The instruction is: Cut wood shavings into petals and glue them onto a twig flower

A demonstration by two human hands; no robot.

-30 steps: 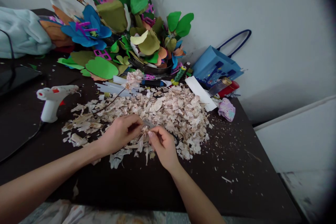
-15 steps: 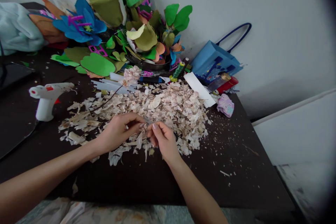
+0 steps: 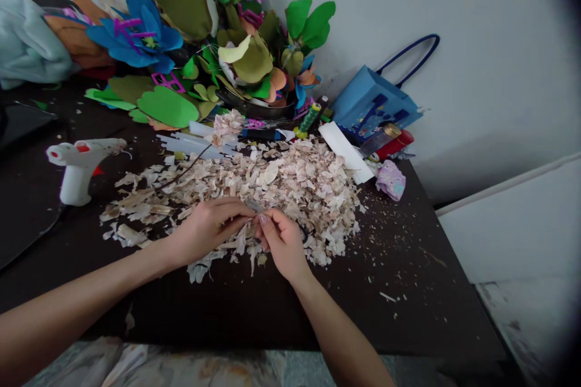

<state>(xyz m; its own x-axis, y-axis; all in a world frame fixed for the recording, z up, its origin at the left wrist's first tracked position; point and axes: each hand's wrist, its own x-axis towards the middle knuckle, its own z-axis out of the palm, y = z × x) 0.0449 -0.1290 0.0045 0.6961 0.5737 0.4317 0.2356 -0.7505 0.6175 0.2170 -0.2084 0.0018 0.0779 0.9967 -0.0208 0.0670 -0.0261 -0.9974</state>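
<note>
My left hand (image 3: 211,231) and my right hand (image 3: 281,243) meet above the near edge of a heap of pale wood shavings (image 3: 308,193). The left fingers pinch a thin pale shaving (image 3: 242,240). My right hand seems to hold small scissors (image 3: 255,207), with a thin metal blade showing past the fingers and a dark handle loop (image 3: 302,233) behind them. Most of the scissors are hidden by my fingers. A shaving-petal flower (image 3: 228,123) on a thin dark stem (image 3: 186,170) lies at the far side of the heap.
A white hot glue gun (image 3: 82,169) lies left of the heap, and glue sticks (image 3: 193,145) lie beyond it. Large paper flowers (image 3: 136,36) and leaves crowd the back. A blue paper bag (image 3: 372,100) and a green thread spool (image 3: 309,118) stand at the back right of the dark table (image 3: 408,272).
The whole scene has drifted up and slightly left in the view. My hands stay together over the shavings, with the fingers closer around the pinched piece.
</note>
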